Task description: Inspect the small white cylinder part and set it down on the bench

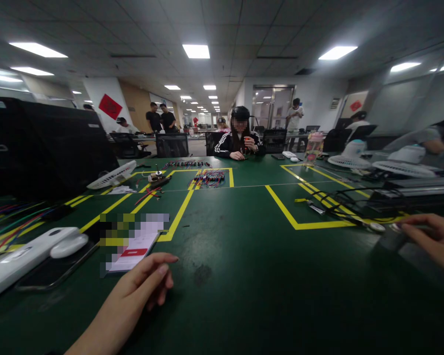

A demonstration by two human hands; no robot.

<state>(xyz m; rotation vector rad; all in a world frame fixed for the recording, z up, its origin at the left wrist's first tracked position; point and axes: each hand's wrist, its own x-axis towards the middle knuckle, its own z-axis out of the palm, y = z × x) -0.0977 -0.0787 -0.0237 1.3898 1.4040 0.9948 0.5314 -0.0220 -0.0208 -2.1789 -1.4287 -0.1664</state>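
My left hand hovers over the near side of the green table, index finger stretched out and the other fingers loosely curled, with nothing visible in it. Just beyond it lies a phone-like slab with a lit, partly blurred face. At the right edge, my right hand has its thumb and fingers brought together at a small silvery round piece. Blur hides the exact grip. Next to that piece lies another small round metal part, near black cables.
A white handheld device and a dark phone lie at left, below a black computer case. Wired parts sit mid-table. White fans and a bottle stand at right. A person sits opposite.
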